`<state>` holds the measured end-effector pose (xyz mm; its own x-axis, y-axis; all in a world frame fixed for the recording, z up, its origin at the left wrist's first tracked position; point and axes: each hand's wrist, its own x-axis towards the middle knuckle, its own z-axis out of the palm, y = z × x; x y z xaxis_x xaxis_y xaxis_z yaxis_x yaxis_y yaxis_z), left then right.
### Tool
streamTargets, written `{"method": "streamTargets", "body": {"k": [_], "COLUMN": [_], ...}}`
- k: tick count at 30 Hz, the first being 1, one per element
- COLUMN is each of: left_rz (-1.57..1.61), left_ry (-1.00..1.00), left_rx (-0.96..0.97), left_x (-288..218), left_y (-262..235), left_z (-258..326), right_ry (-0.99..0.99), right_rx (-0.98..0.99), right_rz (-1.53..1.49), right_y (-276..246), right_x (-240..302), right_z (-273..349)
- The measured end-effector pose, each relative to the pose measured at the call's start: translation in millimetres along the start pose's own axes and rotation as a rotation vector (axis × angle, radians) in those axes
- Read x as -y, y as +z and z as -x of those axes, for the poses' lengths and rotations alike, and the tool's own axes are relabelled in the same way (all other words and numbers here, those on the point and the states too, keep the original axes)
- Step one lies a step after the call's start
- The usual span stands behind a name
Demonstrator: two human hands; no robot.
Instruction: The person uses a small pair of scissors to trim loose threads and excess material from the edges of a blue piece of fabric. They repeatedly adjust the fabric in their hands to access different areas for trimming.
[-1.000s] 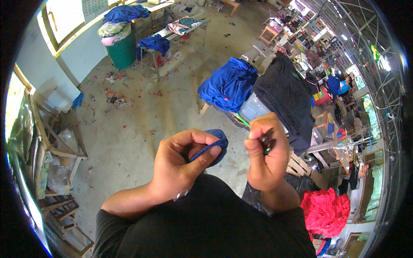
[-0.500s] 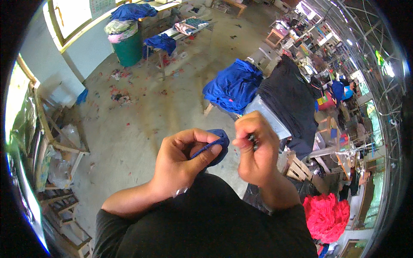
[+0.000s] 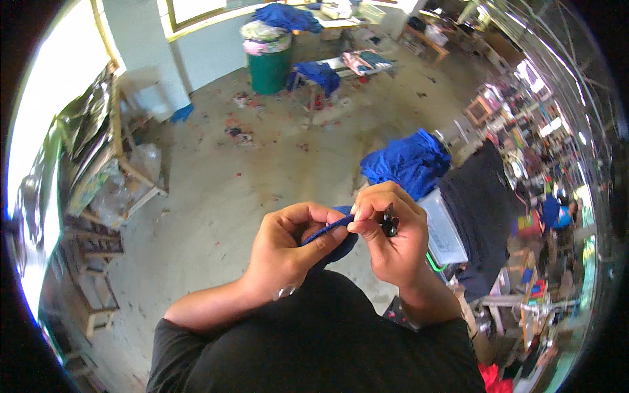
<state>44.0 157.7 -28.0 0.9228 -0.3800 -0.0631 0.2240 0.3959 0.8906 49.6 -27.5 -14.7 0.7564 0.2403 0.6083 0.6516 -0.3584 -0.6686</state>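
Observation:
A small piece of dark blue fabric is pinched between the thumb and curled fingers of my left hand, its folded edge facing up. My right hand is closed, with thumb and forefinger pressed together at the right end of that edge. Whether a thread lies between those fingertips is too small to tell. In the curl of the right fingers sits a small dark, shiny tool, mostly hidden by the hand. Both hands are in front of my black shirt, their fingertips close together.
Ahead to the right lie a heap of bright blue cloth, a pale plastic box and a tall stack of black fabric. A green bin stands far off. Along the left is a wooden rack holding plastic.
My right hand has come left to meet the fabric edge held in my left hand. The view has turned, so the surroundings sit further right in the picture.

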Motion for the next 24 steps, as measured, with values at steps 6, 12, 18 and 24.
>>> {"method": "streamTargets", "body": {"k": [6,12,18,24], "left_rz": [-0.014,-0.161,-0.487,-0.697], "left_ry": [0.072,0.198,0.406,0.215], "left_rx": [-0.224,-0.528,-0.598,-0.762], "left_x": [3.1,30.9,78.9,82.9], "left_y": [-8.4,2.3,42.1,111.3], "left_z": [38.8,94.5,146.2,226.3], "right_ry": [-0.147,-0.323,0.055,0.136], "right_rx": [0.132,0.09,0.651,1.071], "right_rz": [-0.054,-0.254,-0.528,-0.883], "right_y": [26.3,58.4,48.4,26.3], "right_x": [-1.1,-19.5,-12.1,20.5], "right_z": [-14.3,-5.0,27.9,102.4]}}
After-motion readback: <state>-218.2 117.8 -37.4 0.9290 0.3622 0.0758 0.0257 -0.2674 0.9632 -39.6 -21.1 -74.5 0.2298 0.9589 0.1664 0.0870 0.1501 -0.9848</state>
